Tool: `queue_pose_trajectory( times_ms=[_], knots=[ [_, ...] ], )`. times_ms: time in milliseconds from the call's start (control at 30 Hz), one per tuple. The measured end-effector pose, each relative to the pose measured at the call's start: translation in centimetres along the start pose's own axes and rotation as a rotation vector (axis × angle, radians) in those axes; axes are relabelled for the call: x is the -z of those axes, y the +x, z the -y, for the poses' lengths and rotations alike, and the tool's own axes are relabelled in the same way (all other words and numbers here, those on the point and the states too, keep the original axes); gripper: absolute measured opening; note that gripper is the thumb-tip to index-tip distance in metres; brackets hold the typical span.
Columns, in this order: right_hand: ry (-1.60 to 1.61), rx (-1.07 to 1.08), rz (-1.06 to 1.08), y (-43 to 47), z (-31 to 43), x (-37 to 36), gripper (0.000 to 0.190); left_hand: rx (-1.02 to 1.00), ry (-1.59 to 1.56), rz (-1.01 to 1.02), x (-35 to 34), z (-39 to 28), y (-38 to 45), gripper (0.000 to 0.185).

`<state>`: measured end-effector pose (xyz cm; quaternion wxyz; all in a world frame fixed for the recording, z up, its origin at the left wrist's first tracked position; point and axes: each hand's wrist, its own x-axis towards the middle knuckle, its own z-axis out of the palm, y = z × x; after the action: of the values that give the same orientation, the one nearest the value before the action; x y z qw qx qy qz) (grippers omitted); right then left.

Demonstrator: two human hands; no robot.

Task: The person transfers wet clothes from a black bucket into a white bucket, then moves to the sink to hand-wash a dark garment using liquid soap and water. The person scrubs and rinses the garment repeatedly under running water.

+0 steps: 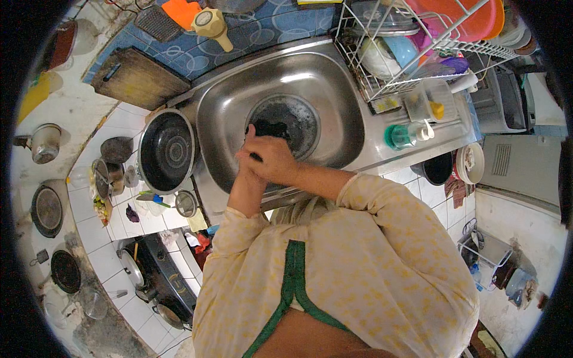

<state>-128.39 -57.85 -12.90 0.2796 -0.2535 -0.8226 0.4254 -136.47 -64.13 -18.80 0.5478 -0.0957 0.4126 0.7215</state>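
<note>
Over the front left of a stainless steel sink [344, 107], my two hands are pressed together. My right hand [273, 161] wraps over my left hand [250, 156], with a small dark patch showing between its fingers. Black wet material [273, 129], perhaps cloth, lies just beyond the hands, and I cannot tell whether the fingers grip it. Beneath it in the basin is a round dark pan or lid [309, 116] with whitish suds. The palms and most of the left fingers are hidden.
A black basin [168, 152] stands left of the sink, and a wooden cutting board [138, 80] leans behind it. At right are a white wire dish rack [371, 96], a green soap bottle [400, 136] and a clear plastic container [441, 98]. A gas stove [165, 264] stands lower left.
</note>
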Motion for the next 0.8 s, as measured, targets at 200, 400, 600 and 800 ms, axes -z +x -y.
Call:
queue_pose_trajectory(
  times_ms=[200,400,600,800],
  knots=[
    [0.526,-0.539,0.050,3.7,-6.0,2.6,0.060,0.093,0.023,0.007,-7.7,-2.2,-4.1,0.039],
    [1.171,-1.130,0.382,2.6,-5.9,5.8,0.073,0.010,0.110,0.137,-7.6,-3.8,-4.3,0.035],
    [0.405,-0.587,0.370,4.5,-5.3,7.8,0.055,-0.186,0.632,0.028,-5.1,-2.8,-3.5,0.040],
    [0.033,-0.019,0.223,5.6,-1.7,6.6,0.028,-0.329,0.374,-0.114,-4.6,-0.1,-3.2,0.045]
  ],
)
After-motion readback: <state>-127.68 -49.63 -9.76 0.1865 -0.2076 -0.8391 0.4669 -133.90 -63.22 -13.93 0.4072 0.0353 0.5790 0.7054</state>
